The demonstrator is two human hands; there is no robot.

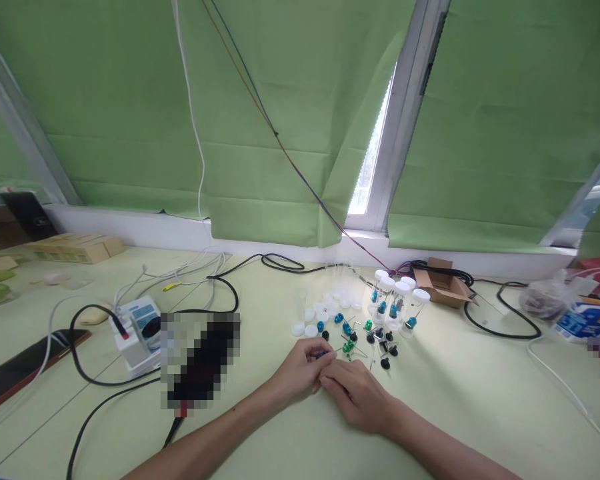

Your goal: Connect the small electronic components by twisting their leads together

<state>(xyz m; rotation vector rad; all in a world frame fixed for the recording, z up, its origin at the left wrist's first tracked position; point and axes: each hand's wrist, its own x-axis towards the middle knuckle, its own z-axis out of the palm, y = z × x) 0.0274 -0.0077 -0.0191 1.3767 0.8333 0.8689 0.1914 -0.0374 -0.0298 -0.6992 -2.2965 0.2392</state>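
My left hand (300, 368) is closed in a pinch around a small dark part (322, 355), mostly hidden by the fingers. My right hand (359, 395) meets it, fingers curled against the left fingertips; what they hold is hidden. Just beyond lie loose small parts with thin metal stems: blue ones (347, 329), green ones (349, 346) and black ones (385, 363). Behind them stand several clear tubes with white caps (421, 296), with blue parts (411, 323) inside. To their left are clear tubes (345, 283) and loose white caps (311, 331) on the table.
A power strip (135, 340) with black and white cables lies left, beside a pixelated dark object (200, 363). An open cardboard box (443, 287) stands behind the tubes. Far right is a blue-and-white package (587, 319). Green blinds (300, 120) hang behind the table (455, 393).
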